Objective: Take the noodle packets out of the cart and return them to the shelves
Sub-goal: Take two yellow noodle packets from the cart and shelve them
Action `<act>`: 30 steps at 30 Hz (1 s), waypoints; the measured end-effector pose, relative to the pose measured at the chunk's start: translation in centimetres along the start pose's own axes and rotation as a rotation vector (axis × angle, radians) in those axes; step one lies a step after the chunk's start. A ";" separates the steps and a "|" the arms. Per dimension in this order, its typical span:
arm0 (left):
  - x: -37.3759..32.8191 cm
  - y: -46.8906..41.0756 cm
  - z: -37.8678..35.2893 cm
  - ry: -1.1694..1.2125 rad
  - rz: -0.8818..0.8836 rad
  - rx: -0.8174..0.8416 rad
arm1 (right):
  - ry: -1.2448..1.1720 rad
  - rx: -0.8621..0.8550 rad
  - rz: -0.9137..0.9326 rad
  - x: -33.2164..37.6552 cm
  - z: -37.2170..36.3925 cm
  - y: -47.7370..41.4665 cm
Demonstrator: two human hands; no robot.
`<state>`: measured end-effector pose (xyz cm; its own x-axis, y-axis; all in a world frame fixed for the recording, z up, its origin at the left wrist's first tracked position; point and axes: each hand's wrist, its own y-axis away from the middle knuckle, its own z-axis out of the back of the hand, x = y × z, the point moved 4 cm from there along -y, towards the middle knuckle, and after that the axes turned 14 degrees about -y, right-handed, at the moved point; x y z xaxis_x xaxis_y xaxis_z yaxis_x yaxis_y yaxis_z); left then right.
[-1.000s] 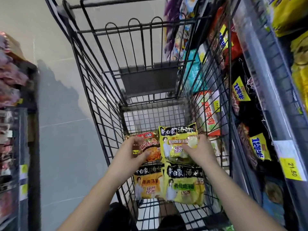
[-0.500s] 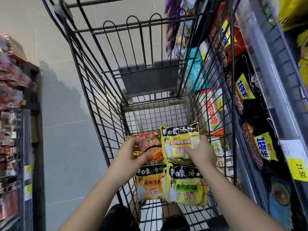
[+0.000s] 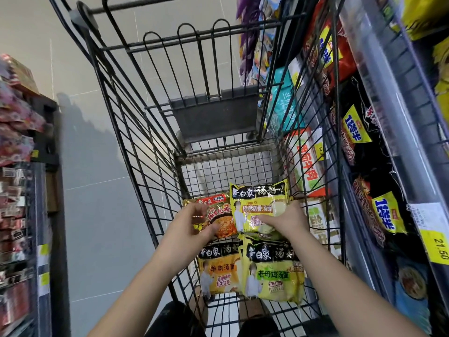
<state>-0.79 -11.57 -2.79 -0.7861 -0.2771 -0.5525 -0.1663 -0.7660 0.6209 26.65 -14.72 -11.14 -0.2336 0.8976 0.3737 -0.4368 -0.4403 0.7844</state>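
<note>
Right grip (image 3: 284, 222) pinched the pale yellow packet (image 3: 257, 203) at its right edge, thumb laid across the glossy front. Left grip (image 3: 192, 227) curled round the left end of the red packet (image 3: 220, 216), thumb on its face. Both packets were inside the black wire cart (image 3: 136, 147), toward its near end, the yellow one overlapping the red one's right side. Nearer still lay an orange packet (image 3: 220, 271) and a yellow-green packet (image 3: 274, 273), side by side, edges overlapping.

All four were flat, crinkled plastic pillows, roughly square in this view; long axis could not be told. Header bands, black on three and red on the red one, pointed to the cart's far end, print upright to the wearer. Headers read 白象. Fronts read 招牌猪骨汤面, 羊肉汤面, 老母鸡汤面.

Shelf (image 3: 388, 113) on the right carried a yellow tag (image 3: 438, 246) reading 21.50.
</note>
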 end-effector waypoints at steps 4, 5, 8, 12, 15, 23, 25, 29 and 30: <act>-0.1 -0.1 -0.2 -0.006 0.014 0.000 | -0.111 0.080 -0.074 -0.4 -0.2 -0.4; -0.1 -0.2 -0.2 -0.005 0.017 -0.001 | -0.121 0.113 -0.092 -0.6 -0.3 -0.5; 0.0 -0.8 -0.6 -0.007 0.038 0.005 | -0.168 0.190 -0.099 -0.9 -0.4 -0.5; 0.5 -1.7 -1.5 -0.029 0.077 0.018 | -0.291 0.223 -0.091 -1.7 0.0 0.5; 0.2 -2.7 -2.4 -0.040 0.101 0.018 | -0.342 0.184 -0.060 -2.5 0.8 2.3; -1.3 -5.9 -5.2 -0.007 0.199 0.091 | -0.544 0.198 -0.002 -3.1 4.8 8.6; -1.3 -7.0 -6.3 0.055 0.227 0.125 | -0.564 0.202 -0.006 -3.4 5.7 10.2; -0.6 -8.6 -8.6 0.103 0.260 0.214 | -0.600 0.193 -0.046 -5.0 6.9 12.3; -0.4 -9.0 -9.3 0.112 0.268 0.237 | -0.604 0.192 -0.052 -5.1 7.2 12.9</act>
<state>6.52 -9.96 -13.34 -0.7525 -0.5213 -0.4024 -0.1073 -0.5058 0.8559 28.51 -24.85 0.63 0.3393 0.7956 0.5019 -0.2573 -0.4347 0.8630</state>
